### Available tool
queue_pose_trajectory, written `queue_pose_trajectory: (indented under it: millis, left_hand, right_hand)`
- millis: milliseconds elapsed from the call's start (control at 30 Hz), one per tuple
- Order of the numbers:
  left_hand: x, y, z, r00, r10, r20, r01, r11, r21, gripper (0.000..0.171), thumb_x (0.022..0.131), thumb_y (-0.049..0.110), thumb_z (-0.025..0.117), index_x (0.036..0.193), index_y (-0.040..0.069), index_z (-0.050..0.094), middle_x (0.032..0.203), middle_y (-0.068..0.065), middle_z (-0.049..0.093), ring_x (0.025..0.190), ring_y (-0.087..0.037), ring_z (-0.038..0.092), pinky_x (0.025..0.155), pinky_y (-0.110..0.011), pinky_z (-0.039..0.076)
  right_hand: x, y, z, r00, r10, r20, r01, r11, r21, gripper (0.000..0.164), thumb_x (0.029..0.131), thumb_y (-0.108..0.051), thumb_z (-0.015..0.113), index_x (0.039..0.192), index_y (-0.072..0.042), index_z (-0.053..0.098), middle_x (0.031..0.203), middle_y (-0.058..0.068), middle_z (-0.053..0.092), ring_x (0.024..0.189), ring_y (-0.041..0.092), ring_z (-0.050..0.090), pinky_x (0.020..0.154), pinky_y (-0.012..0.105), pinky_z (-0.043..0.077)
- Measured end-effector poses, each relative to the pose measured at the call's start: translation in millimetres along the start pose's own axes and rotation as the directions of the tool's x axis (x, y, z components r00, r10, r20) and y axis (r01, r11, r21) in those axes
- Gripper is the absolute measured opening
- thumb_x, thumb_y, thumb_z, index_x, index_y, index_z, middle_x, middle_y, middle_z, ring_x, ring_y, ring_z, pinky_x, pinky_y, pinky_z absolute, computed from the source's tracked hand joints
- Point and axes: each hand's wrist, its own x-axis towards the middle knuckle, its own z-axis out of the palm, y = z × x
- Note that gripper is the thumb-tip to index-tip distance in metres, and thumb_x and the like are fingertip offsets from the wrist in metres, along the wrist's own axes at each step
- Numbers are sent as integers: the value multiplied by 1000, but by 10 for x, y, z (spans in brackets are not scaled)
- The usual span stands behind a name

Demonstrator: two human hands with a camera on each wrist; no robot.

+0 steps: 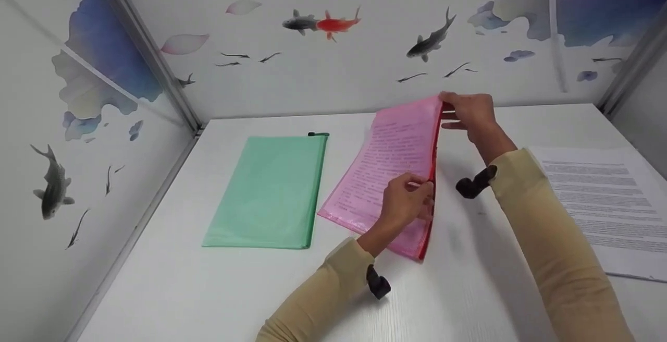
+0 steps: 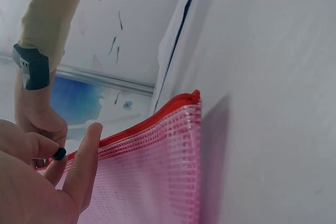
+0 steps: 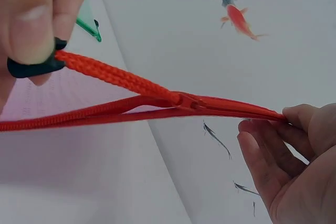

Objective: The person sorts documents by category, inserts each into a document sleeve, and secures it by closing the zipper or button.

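A pink mesh zipper document pouch (image 1: 398, 146) with a printed sheet inside is held tilted up, its red zipper edge raised on the right. My right hand (image 1: 471, 115) pinches the far top corner, at the zipper's end. My left hand (image 1: 406, 204) is over the middle of the zipper edge. Between its thumb and finger it pinches the black pull tab (image 3: 34, 68) on a red cord (image 3: 115, 78). That cord runs taut to the zipper slider (image 3: 186, 101), close to my right hand. Left of the slider the zipper's two red sides stand apart.
A green zipper pouch (image 1: 266, 193) lies flat on the white table (image 1: 172, 290) to the left. Printed papers (image 1: 609, 201) lie at the right, under and beside the right forearm. Painted panels (image 1: 333, 71) border the table at the back and sides.
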Motion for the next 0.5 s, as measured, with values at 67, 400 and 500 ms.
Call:
queue_pose_trajectory:
  millis: [67, 400, 500]
  left_hand:
    - [-33, -27, -20, 1000, 9, 6, -9, 1000, 13, 7, 96, 19, 68, 99, 13, 69, 84, -5, 72, 74, -18, 71, 58, -32, 62]
    - [-261, -121, -58, 997, -31, 77, 29, 999, 33, 6, 95, 20, 70, 98, 15, 70, 82, -5, 70, 71, -18, 68, 58, -30, 61]
    - [-299, -134, -74, 996, -34, 76, 31, 999, 38, 7, 94, 20, 70, 99, 15, 70, 81, -2, 69, 71, -17, 68, 57, -30, 61]
  right_hand:
    - [3, -2, -4, 1000, -5, -3, 5, 1000, -5, 53, 94, -40, 67, 130, -2, 64, 95, -3, 73, 79, 6, 73, 71, 24, 62]
    - [16, -11, -58, 1000, -25, -1, 25, 1000, -8, 53, 95, -39, 66, 131, 0, 63, 84, -9, 71, 78, 5, 73, 72, 24, 62]
    - [18, -26, -68, 1000, -21, -5, 21, 1000, -16, 54, 95, -39, 67, 132, 0, 63, 86, -8, 72, 79, 4, 72, 72, 23, 62]
